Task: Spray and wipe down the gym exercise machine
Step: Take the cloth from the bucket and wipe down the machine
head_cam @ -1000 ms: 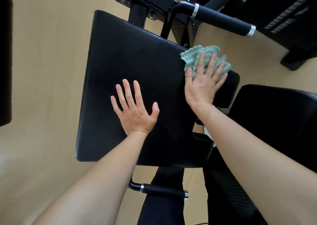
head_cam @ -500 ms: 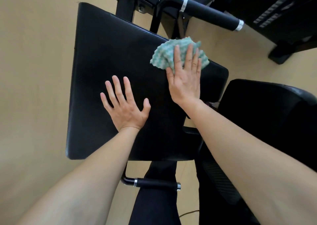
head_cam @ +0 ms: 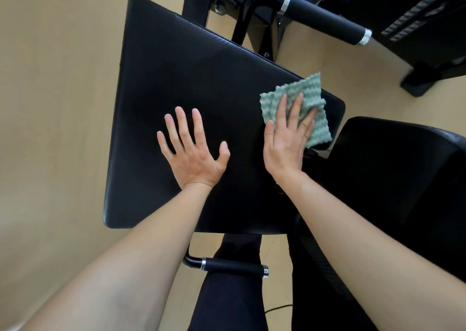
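A large black padded seat of the gym machine fills the middle of the view. My left hand lies flat on it with fingers spread and nothing under it. My right hand presses a green and white patterned cloth flat against the pad near its right edge. The cloth sticks out beyond my fingertips and to the right of the hand. No spray bottle is in view.
A black foam-grip handle with chrome rings juts out above the pad on the machine's frame. A second short handle sits below the pad. Another black pad lies to the right. The floor is beige.
My right hand slid the cloth left along the pad's top edge, then back right and down toward the right edge. My left hand stayed flat on the pad.
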Action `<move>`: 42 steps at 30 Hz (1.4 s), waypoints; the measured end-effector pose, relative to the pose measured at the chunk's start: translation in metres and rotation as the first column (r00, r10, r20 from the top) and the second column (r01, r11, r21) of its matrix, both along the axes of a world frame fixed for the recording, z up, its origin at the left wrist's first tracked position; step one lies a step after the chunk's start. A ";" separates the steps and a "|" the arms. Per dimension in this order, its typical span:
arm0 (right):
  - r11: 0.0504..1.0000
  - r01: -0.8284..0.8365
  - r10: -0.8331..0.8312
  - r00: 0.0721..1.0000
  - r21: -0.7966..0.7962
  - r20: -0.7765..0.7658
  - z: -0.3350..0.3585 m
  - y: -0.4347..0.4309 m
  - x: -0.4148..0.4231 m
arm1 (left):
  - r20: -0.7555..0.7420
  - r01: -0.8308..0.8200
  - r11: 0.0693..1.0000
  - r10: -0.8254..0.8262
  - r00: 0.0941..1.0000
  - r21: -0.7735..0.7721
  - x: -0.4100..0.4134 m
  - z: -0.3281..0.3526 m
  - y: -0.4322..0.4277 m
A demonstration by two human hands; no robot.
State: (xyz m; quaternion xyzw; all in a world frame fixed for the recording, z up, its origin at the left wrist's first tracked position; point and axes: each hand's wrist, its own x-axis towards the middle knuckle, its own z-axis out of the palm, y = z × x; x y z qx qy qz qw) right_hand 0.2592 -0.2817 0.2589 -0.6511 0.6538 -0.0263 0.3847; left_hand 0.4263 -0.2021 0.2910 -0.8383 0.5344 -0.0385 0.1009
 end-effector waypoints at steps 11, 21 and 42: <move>0.710 -0.632 0.660 0.751 -0.310 -0.018 0.025 -0.050 0.064 | 0.009 0.012 1.000 -0.012 1.000 0.014 0.000 0.000 0.000; 0.905 -0.402 0.385 0.913 -0.137 -0.132 0.001 -0.060 0.002 | -0.015 0.024 1.000 -0.024 1.000 -0.015 0.001 -0.001 0.001; 0.832 -0.495 0.549 0.798 -0.251 0.249 0.044 -0.015 0.028 | -0.285 -0.059 0.979 0.001 0.959 -0.197 0.008 0.012 0.002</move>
